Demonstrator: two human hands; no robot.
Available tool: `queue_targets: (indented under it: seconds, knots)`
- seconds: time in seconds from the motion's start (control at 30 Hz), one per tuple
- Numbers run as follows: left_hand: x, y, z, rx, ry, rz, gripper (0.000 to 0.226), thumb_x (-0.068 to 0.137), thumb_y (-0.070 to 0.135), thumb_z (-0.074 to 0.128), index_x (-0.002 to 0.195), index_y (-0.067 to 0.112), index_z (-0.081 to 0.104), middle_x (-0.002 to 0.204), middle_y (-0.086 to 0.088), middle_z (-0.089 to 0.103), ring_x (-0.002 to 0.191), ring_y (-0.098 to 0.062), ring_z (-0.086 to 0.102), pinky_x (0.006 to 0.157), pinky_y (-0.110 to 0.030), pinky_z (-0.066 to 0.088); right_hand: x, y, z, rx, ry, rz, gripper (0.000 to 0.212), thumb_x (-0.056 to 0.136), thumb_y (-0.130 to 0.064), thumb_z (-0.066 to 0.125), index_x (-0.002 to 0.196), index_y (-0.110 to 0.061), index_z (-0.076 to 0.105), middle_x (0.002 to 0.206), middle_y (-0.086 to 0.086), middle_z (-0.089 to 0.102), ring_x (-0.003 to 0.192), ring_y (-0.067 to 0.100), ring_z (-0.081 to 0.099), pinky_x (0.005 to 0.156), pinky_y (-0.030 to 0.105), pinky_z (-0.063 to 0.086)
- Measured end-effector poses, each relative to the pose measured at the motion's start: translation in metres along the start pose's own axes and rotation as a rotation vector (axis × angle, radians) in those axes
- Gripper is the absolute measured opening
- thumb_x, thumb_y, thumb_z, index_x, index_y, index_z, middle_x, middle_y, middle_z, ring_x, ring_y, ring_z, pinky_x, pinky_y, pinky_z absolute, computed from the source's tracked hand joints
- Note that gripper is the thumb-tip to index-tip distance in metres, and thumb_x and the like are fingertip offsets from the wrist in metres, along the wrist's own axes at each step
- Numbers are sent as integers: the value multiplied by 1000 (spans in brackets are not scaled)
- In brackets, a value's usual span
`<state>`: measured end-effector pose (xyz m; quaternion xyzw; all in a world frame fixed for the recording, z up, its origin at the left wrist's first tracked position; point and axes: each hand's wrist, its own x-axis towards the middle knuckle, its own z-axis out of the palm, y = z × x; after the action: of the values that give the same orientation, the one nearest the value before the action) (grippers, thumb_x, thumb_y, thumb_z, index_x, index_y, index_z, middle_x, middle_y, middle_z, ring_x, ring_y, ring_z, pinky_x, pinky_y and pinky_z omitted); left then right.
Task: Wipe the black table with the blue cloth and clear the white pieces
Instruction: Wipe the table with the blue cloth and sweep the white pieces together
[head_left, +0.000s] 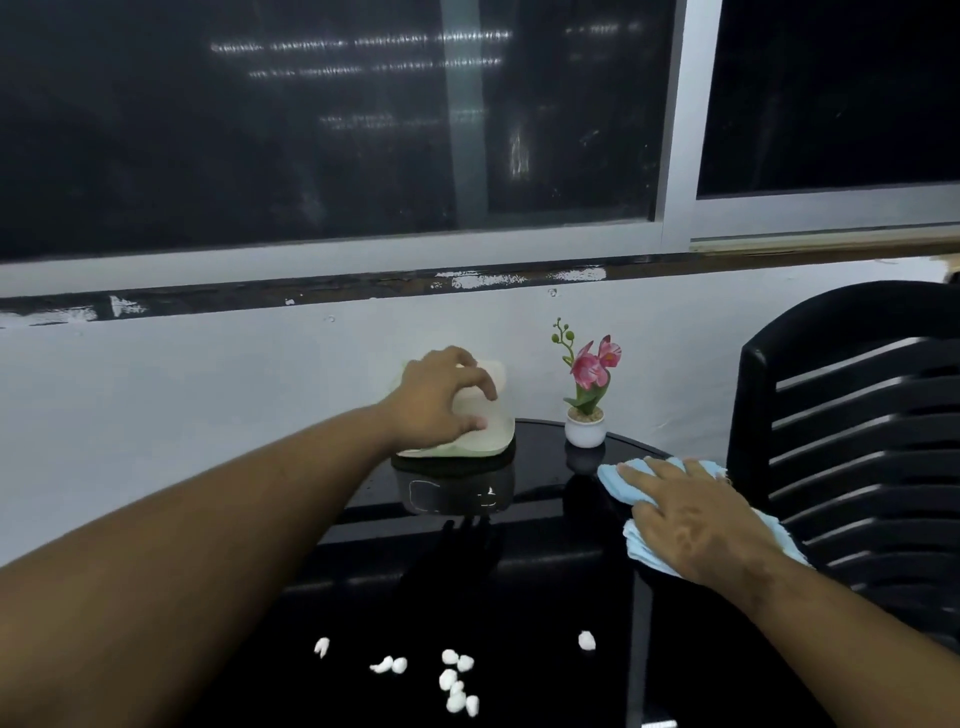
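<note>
Right hand (691, 519) flat, fingers spread, pressing blue cloth (644, 545) on black counter (545, 587), right of centre. Left hand (441, 400) grips pale green dish (493, 431), upper centre. White pieces (452, 680) scattered bottom centre. Advice: keep palm pressure even, sweep cloth toward pieces, avoid flower pot (585, 428)
</note>
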<state>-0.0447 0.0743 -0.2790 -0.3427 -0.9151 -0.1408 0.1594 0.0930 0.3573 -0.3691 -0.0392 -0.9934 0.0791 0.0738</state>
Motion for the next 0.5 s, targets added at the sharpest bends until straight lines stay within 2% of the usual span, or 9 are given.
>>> queue_targets:
  seconds: [0.03,0.13,0.23,0.33,0.5]
  knots:
    - [1,-8,-5,26,-43,-33,36,75,36,77,108,41,63,133,2,46,125,-21,42,106,-44,27,1,-1,2,-1,-8,-29,65,87,-45,15,151,-38,29,160,-2,28,148,27,20,119,52,17]
    - [5,-26,-14,6,-127,-64,47,69,28,82,108,42,60,131,5,48,122,-20,43,103,-43,30,3,-5,8,-41,-32,-138,77,80,-48,0,151,-38,26,162,-5,24,149,19,19,123,38,10]
    - [7,-34,-16,-151,-197,-101,50,69,12,81,106,36,57,124,7,50,113,-20,46,94,-36,37,2,-14,9,12,-53,-205,66,88,-43,11,151,-39,27,160,-10,23,150,17,16,123,32,6]
    - [9,-36,-12,-186,-236,-102,52,72,2,75,108,31,52,125,6,51,109,-24,47,84,-32,37,5,-21,15,31,-55,-262,75,79,-52,4,150,-43,28,160,-12,24,150,16,17,123,37,11]
    - [10,-40,-10,-203,-214,-92,51,71,-2,72,108,28,52,118,6,51,107,-24,48,83,-33,39,24,-33,31,36,-71,-326,71,82,-51,9,150,-42,28,157,-14,32,147,15,23,122,41,16]
